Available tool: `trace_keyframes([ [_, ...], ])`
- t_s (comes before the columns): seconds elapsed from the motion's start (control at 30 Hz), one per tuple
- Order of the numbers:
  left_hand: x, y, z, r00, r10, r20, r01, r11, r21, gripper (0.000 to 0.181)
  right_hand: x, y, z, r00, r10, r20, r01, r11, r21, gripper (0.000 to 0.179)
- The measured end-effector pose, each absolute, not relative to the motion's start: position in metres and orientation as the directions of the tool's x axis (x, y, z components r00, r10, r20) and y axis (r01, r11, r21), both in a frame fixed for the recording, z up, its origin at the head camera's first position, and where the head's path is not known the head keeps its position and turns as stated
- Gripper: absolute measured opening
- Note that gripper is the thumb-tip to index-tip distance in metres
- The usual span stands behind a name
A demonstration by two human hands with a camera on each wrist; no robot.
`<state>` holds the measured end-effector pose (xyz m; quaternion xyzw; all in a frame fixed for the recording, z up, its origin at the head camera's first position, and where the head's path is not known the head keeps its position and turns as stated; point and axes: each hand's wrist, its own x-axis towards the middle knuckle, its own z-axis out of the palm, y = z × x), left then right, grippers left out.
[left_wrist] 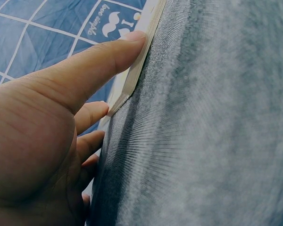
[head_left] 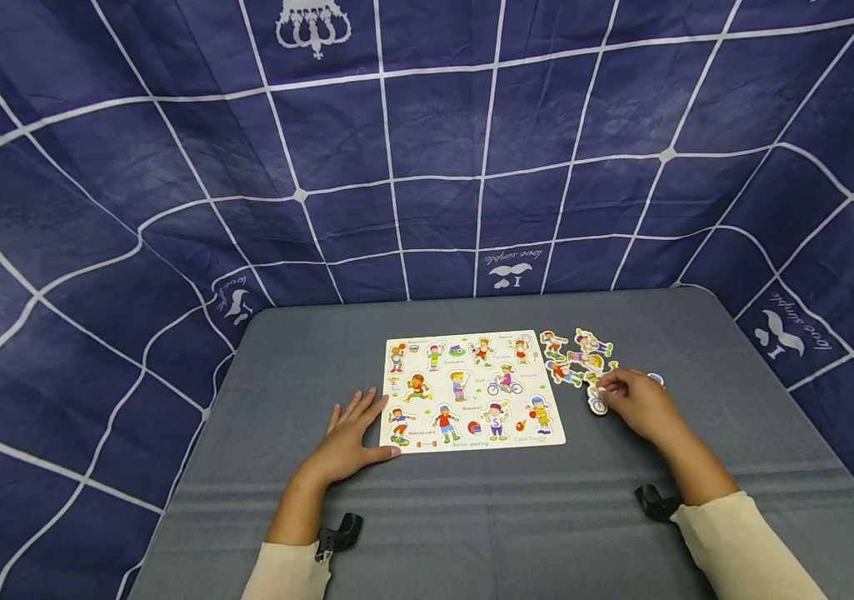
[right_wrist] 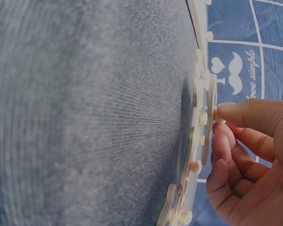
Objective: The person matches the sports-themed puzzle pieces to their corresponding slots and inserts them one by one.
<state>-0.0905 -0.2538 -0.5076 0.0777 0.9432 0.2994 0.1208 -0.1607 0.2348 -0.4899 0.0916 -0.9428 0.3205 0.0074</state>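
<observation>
A pale puzzle board (head_left: 473, 392) printed with sports figures lies on the grey cloth. My left hand (head_left: 352, 437) rests at its near left corner, fingers spread and fairly straight along the left edge. In the left wrist view the thumb (left_wrist: 108, 59) lies on the board's edge (left_wrist: 139, 66). To the right of the board, my right hand (head_left: 640, 404) pinches a knobbed puzzle piece (head_left: 597, 405) between thumb and fingers. Seen edge-on in the right wrist view, that thin wooden piece (right_wrist: 209, 134) is raised above the others, its knob mostly hidden by the fingertips.
Several loose puzzle pieces (head_left: 565, 372) lie clustered beside the board's right edge, small wooden knobs (right_wrist: 195, 166) sticking up from them. Another piece (head_left: 656, 379) peeks out behind my right hand. A blue gridded curtain (head_left: 441, 217) hangs along the table's far edge and sides.
</observation>
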Motion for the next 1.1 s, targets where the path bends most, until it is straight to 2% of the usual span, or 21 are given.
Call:
trace_keyframes([
  [1.1, -0.09, -0.252, -0.505, -0.96, 0.213, -0.183, 0.069, 0.809, 0.583, 0.099, -0.161, 0.2, -0.481, -0.98, -0.162, 0.112, -0.196, 0.741, -0.642, 0.01],
])
